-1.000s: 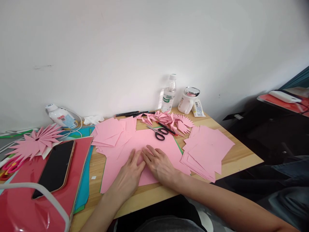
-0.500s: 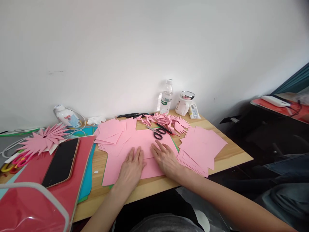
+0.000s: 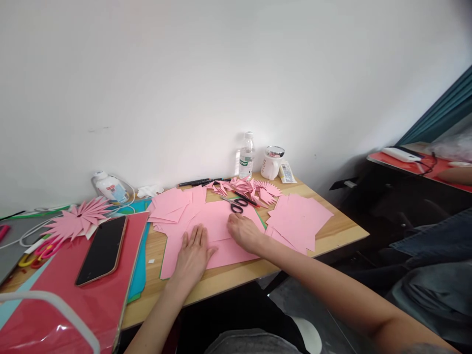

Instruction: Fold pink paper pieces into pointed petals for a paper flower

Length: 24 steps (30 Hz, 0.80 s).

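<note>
Pink paper sheet [image 3: 217, 227] near the front edge of the table [image 3: 224, 277]: probably light, flexible, easily creased, best held by edges or corners. Left hand [image 3: 193, 253]: fingers spread flat upon it, gripping nothing. Right hand [image 3: 244, 231]: fingers curled; whether they pinch paper cannot be told.

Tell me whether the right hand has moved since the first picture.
Yes. Judged against the black-handled scissors, the right hand has moved rightward and away from the person, closer to the scissors' handles.

head view | worn on head | faces forward, down | desk [image 3: 341, 235] near | wall [image 3: 184, 83] beyond
</note>
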Available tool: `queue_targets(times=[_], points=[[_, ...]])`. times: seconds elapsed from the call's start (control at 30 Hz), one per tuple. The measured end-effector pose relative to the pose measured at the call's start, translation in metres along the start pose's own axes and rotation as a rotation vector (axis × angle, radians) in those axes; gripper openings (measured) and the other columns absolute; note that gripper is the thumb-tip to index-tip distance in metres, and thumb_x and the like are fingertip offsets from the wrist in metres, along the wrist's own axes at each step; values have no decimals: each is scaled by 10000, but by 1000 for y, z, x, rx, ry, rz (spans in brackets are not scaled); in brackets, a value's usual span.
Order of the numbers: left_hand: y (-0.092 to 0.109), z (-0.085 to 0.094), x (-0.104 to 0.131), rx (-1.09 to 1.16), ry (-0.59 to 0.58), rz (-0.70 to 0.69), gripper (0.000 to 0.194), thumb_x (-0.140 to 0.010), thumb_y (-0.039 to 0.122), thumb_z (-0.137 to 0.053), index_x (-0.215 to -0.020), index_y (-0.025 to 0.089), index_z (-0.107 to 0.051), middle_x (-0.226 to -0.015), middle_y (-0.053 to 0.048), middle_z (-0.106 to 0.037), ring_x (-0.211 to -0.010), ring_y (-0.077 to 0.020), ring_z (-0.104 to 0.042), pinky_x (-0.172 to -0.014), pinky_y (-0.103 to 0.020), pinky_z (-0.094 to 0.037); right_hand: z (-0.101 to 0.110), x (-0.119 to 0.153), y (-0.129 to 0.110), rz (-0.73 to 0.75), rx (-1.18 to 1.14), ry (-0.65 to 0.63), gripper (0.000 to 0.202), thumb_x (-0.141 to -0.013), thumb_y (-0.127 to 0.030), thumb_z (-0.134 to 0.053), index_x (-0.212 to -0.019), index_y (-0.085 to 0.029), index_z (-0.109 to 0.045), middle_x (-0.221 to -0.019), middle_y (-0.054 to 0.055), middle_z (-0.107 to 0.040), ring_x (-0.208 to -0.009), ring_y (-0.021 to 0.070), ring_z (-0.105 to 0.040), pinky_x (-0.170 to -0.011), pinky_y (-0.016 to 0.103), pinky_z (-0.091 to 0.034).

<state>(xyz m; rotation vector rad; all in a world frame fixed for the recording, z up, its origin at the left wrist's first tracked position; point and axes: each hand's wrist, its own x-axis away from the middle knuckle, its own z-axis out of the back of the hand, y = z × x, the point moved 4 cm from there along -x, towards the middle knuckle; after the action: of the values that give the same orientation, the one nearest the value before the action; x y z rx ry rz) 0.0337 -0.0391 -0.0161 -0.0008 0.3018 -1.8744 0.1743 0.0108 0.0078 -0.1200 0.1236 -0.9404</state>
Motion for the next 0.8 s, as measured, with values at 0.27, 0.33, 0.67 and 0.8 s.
queue_targets(times=[0.27, 0.33, 0.67, 0.8], points=[[-9, -5, 0, 257, -10, -8, 500, -897, 356, -359, -1290, 51, -410, -1367, -206, -399, -1293, -285, -320, -1030, -497, -265, 8, -46, 9, -32, -393, -205, 294, -600, -234, -738, -862, -148, -636, -773, 32, -643, -727, 170, -582, -613, 237, -408], [-12, -3, -4, 392, 3, 35, 494, -880, 353, -403, -1288, 75, -412, -1381, -195, -384, -1305, -287, -294, -1047, -509, -226, 6, -50, 11, -29, -533, -265, 200, -543, -233, -762, -655, -143, -622, -573, -16, -580, -580, 135, -539, -530, 220, -375], [-32, 33, -55, 1721, -101, 579, 401, -760, 447, -586, -834, 54, -612, -860, -203, -695, -650, -222, -684, -628, -335, -552, 16, -61, 23, -136, -1258, 1, 476, -672, -638, -546, -712, -165, -512, -658, -17, -504, -557, 69, -477, -557, 227, -493], [-37, 35, -67, 1784, -143, 553, 333, -723, 409, -642, -709, 76, -625, -702, -155, -710, -551, -195, -667, -537, -288, -539, 18, -61, 20, -132, -1579, 15, 432, -548, -516, -728, -689, -148, -552, -652, -10, -549, -590, 102, -542, -558, 258, -516]])
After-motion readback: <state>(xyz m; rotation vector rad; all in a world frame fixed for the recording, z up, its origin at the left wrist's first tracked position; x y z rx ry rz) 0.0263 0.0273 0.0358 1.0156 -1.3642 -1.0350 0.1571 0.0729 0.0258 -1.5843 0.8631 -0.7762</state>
